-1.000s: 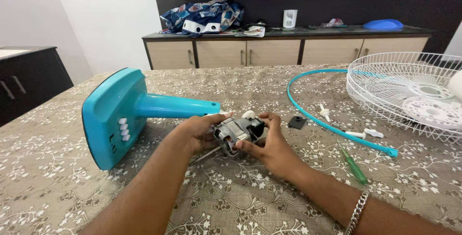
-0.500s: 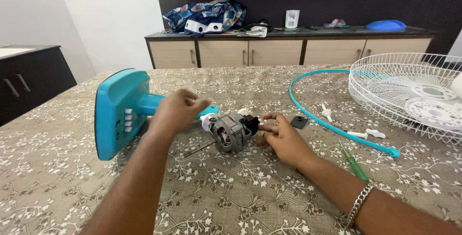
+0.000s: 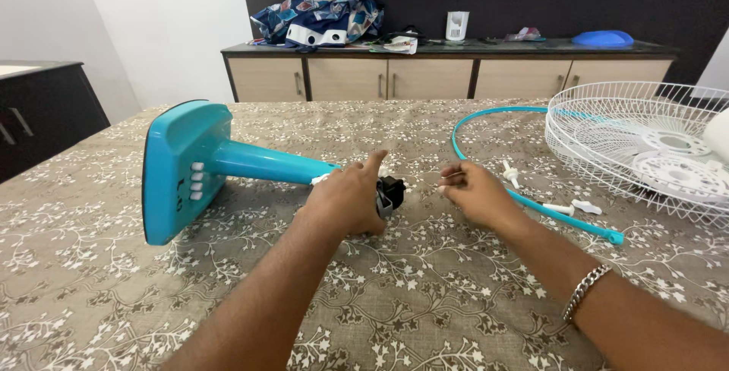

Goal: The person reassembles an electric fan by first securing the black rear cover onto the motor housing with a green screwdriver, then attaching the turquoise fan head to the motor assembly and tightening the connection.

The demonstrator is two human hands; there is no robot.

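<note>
Fan motor [image 3: 389, 192], a small grey and black block, lies on the patterned tablecloth [image 3: 425, 295] near the middle of the table, mostly hidden under the left hand [image 3: 348, 202], which is cupped down over it and grasps it with the thumb raised; only its dark right end shows, pointing toward the right hand [image 3: 474, 191]. Its long axis seems to run left to right across the table, though the covering hand makes that hard to confirm. The left hand is plainly the nearer one, being on the motor; the right hand hovers just beside it, a little apart, fingers loosely pinched together, and I cannot tell whether anything sits between them. Just behind the left hand lies the turquoise fan stand [image 3: 199, 166], tipped on its side, its neck pointing toward the motor. To the right, the white wire fan guard [image 3: 638, 143] rests like a shallow basket and holds a white round plate. A turquoise rim ring [image 3: 524, 200] curves between guard and right hand, with small white plastic parts [image 3: 577, 207] beside it
</note>
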